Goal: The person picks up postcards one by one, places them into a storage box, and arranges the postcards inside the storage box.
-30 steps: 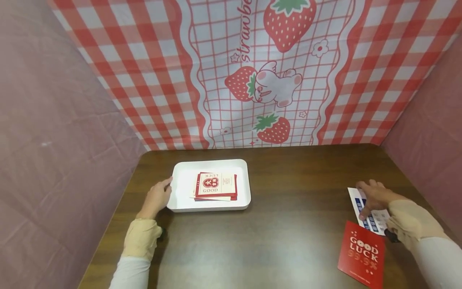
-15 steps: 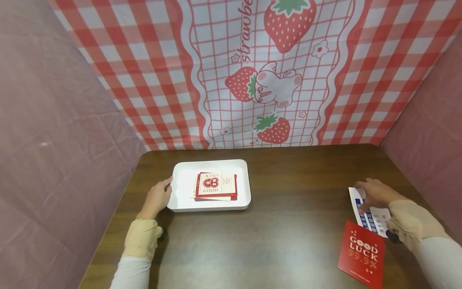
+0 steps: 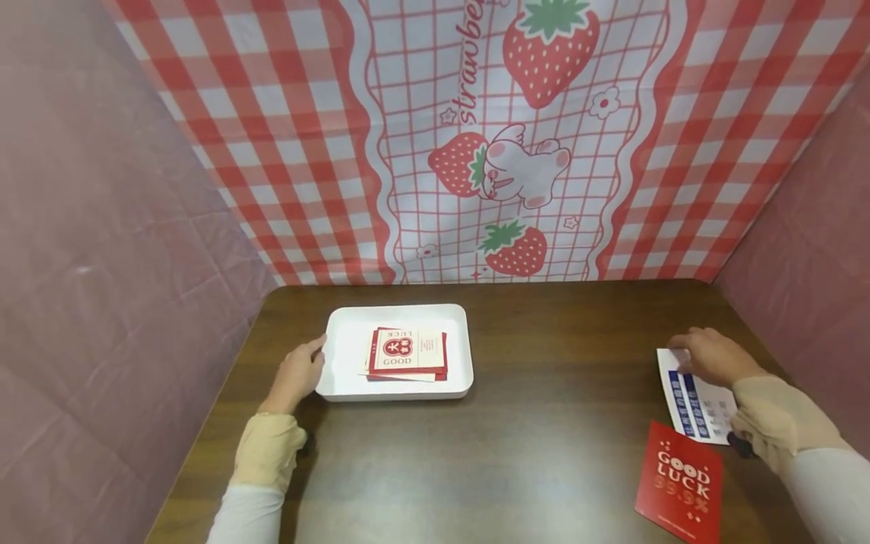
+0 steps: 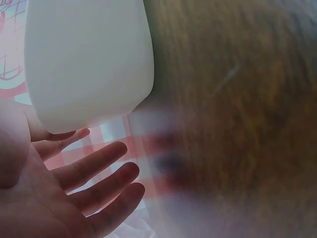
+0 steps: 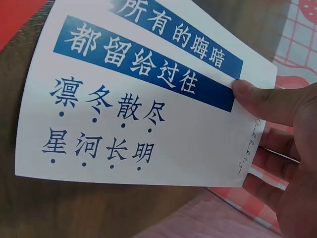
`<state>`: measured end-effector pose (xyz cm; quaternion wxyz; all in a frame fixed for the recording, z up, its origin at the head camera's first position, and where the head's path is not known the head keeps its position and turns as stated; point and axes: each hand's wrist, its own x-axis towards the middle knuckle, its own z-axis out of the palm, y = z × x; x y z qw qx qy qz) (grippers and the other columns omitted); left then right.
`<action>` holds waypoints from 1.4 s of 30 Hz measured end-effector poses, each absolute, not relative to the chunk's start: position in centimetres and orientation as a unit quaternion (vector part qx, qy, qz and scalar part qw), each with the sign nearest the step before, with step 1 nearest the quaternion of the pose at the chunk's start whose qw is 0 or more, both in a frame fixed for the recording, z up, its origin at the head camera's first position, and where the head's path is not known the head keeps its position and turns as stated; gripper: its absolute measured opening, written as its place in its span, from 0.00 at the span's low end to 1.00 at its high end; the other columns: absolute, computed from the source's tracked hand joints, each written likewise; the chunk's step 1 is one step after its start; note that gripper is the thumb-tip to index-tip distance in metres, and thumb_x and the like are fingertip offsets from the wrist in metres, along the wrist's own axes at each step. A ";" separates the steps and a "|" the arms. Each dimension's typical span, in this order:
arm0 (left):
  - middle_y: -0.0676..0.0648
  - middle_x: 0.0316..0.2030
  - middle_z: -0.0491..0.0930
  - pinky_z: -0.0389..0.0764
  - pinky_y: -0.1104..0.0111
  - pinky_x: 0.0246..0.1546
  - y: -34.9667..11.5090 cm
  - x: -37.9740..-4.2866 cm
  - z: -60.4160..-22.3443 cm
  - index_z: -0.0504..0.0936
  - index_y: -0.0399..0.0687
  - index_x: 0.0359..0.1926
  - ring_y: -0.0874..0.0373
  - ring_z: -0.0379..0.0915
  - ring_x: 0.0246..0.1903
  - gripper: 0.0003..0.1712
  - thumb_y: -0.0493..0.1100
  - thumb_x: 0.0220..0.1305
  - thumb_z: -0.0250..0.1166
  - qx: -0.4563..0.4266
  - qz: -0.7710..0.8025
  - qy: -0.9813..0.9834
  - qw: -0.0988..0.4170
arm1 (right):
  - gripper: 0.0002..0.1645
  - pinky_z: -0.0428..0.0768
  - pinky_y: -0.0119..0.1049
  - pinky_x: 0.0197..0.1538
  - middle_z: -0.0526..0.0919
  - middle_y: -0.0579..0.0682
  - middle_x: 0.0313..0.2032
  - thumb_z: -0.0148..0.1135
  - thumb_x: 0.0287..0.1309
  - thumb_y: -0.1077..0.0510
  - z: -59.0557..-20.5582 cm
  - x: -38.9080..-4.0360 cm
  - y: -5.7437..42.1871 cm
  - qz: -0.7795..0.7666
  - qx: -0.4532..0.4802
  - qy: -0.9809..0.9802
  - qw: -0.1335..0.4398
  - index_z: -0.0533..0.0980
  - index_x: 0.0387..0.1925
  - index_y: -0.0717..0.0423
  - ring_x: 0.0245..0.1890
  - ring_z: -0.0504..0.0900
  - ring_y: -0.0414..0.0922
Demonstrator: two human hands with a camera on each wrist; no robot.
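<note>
In the head view my left hand (image 3: 297,375) is at the left end of a white tray (image 3: 461,355), touching its edge. The left wrist view shows the left fingers (image 4: 106,182) spread and nearly straight beside the tray's pale end wall (image 4: 94,74). Inside the tray lies a stack of red and cream cards (image 3: 408,353). At the right side, my right hand (image 3: 720,358) pinches a white card (image 5: 193,144) with blue bands and Chinese writing. The thumb is on its printed face, the other fingers behind it. A red "Good Luck" card (image 3: 682,483) lies nearer me.
The brown wooden table (image 3: 544,423) extends between the tray and the cards. A red-and-white checked strawberry cloth (image 3: 516,166) hangs behind it. Pink cloth (image 3: 122,227) hangs along the left side, and another pink cloth (image 3: 809,234) on the right.
My right hand has drawn back toward the far end of the white card, uncovering more of its print. The left hand and the tray stay put. The head view has tilted slightly up.
</note>
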<state>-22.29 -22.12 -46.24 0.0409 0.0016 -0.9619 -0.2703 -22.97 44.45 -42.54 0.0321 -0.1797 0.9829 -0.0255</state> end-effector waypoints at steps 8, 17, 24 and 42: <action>0.29 0.57 0.71 0.70 0.42 0.51 -22.2 -22.4 -46.1 0.68 0.39 0.62 0.33 0.68 0.52 0.24 0.38 0.65 0.48 -0.004 -0.266 -0.963 0.045 | 0.18 0.75 0.61 0.40 0.79 0.66 0.35 0.65 0.45 0.64 -40.8 -23.1 43.8 -0.025 -0.183 0.983 -0.003 0.79 0.41 0.65 0.37 0.76 0.62; 0.31 0.59 0.70 0.72 0.50 0.40 -22.0 -22.5 -46.1 0.67 0.41 0.63 0.43 0.69 0.37 0.25 0.39 0.66 0.48 0.007 -0.270 -0.962 0.033 | 0.15 0.76 0.59 0.38 0.81 0.64 0.32 0.61 0.46 0.67 -39.1 -23.6 43.6 -0.057 -0.195 0.978 -0.055 0.79 0.40 0.67 0.34 0.78 0.58; 0.31 0.59 0.70 0.73 0.48 0.42 -22.1 -22.5 -46.3 0.68 0.40 0.63 0.43 0.69 0.39 0.25 0.39 0.66 0.48 0.005 -0.275 -0.961 0.038 | 0.16 0.74 0.62 0.40 0.81 0.71 0.37 0.56 0.49 0.70 -37.3 -24.0 43.2 -0.105 -0.159 0.981 -0.027 0.77 0.42 0.71 0.36 0.78 0.60; 0.32 0.60 0.70 0.72 0.48 0.44 -22.2 -22.4 -46.6 0.67 0.42 0.63 0.43 0.69 0.41 0.25 0.40 0.66 0.48 0.009 -0.275 -0.961 0.035 | 0.15 0.75 0.36 0.24 0.82 0.69 0.34 0.60 0.51 0.69 -36.5 -24.2 40.4 -0.217 -0.142 0.964 -0.048 0.77 0.43 0.71 0.28 0.75 0.47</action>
